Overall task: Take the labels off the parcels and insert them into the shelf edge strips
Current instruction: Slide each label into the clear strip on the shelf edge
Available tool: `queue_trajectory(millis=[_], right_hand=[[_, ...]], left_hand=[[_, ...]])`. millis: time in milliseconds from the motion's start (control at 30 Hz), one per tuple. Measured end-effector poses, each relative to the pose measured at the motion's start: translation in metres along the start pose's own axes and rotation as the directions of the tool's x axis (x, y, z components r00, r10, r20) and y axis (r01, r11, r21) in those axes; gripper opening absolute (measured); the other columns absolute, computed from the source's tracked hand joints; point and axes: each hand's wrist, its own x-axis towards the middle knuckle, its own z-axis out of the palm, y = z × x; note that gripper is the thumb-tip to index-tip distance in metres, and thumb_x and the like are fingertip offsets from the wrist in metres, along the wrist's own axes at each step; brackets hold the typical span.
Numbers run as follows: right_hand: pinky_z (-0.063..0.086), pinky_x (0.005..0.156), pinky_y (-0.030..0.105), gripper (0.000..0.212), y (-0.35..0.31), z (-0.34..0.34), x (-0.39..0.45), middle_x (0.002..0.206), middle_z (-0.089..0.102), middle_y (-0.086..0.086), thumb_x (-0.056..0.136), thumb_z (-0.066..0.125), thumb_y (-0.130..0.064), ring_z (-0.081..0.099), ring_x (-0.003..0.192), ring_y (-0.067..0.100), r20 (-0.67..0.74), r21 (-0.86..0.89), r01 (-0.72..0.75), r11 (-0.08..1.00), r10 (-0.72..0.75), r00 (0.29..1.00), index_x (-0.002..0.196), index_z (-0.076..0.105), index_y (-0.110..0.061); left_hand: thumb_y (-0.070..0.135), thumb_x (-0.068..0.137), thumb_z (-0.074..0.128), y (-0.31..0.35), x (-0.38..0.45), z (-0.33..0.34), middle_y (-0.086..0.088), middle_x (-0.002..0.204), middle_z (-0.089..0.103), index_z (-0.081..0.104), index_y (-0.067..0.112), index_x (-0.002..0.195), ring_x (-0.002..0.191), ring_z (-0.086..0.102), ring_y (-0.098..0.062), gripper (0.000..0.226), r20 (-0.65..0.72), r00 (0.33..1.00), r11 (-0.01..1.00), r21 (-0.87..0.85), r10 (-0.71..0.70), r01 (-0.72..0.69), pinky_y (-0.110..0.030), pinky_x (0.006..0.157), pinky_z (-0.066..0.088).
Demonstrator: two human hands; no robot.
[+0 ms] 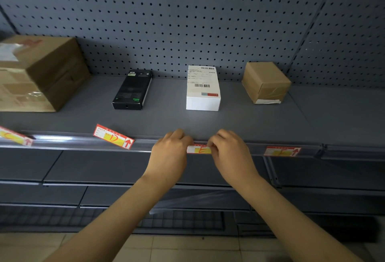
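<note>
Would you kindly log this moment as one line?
hands: left, right pinching label E | place: shelf strip | label D: loose, tilted

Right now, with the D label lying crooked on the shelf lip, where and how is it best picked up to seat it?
Probably by its raised upper-left corner, pinched from above and the left. The D label lies tilted, its left end up on the shelf and its arrow end dipping over the edge strip, so that corner looks free. Both hands are busy on the E label.
</note>
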Motion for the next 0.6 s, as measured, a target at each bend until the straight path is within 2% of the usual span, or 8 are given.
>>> queue_trajectory(millis=[133,267,367,500,600], right_hand=[[0.049,0.069,0.032,0.012,-0.001,0.001,0.001,0.092,0.063,0.008,0.085,0.062,-0.002,0.057,0.087,0.023,0.009,-0.007,0.008,1.0,-0.008,1.0,0.093,0.069,-0.007],[0.047,0.071,0.031,0.014,-0.001,0.001,0.002,0.093,0.062,0.006,0.086,0.061,-0.003,0.056,0.087,0.022,0.026,-0.042,0.018,0.999,-0.017,1.0,0.095,0.069,-0.01],[0.048,0.072,0.035,0.018,-0.003,-0.001,0.002,0.091,0.062,0.006,0.082,0.06,0.001,0.056,0.087,0.024,0.034,-0.085,0.006,0.996,-0.003,0.999,0.092,0.069,-0.01],[0.045,0.069,0.034,0.019,-0.016,0.001,-0.002,0.089,0.063,0.007,0.079,0.06,0.003,0.055,0.085,0.025,0.012,-0.125,-0.039,0.991,0.041,0.999,0.091,0.068,-0.01],[0.043,0.071,0.034,0.022,-0.03,0.004,-0.005,0.09,0.063,0.007,0.078,0.06,0.004,0.055,0.086,0.027,0.025,-0.126,-0.016,0.992,0.02,1.0,0.093,0.067,-0.01]], left_hand=[[0.0,0.081,0.062,0.0,0.002,0.001,-0.004,0.099,0.064,0.068,0.018,0.1,0.087,0.061,-0.024,0.026,0.002,0.999,0.999,0.006,-0.038,0.038,-0.027,0.063,0.043],[0.008,0.087,0.058,0.001,-0.001,0.0,0.0,0.107,0.061,0.065,0.022,0.108,0.093,0.06,-0.02,0.026,0.002,0.999,0.999,-0.002,-0.032,0.032,-0.027,0.071,0.048],[0.008,0.089,0.055,0.0,-0.004,-0.002,-0.001,0.11,0.06,0.062,0.022,0.114,0.095,0.059,-0.02,0.03,0.001,1.0,1.0,-0.008,-0.017,0.017,-0.026,0.077,0.049],[0.008,0.088,0.055,-0.006,-0.012,-0.004,0.0,0.122,0.055,0.053,0.025,0.126,0.107,0.057,-0.02,0.042,0.034,0.999,1.0,-0.003,0.02,-0.02,-0.029,0.089,0.047],[0.008,0.088,0.055,-0.013,-0.019,-0.008,0.0,0.123,0.055,0.052,0.025,0.128,0.109,0.056,-0.021,0.043,0.043,0.999,1.0,0.009,0.012,-0.012,-0.03,0.09,0.047]])
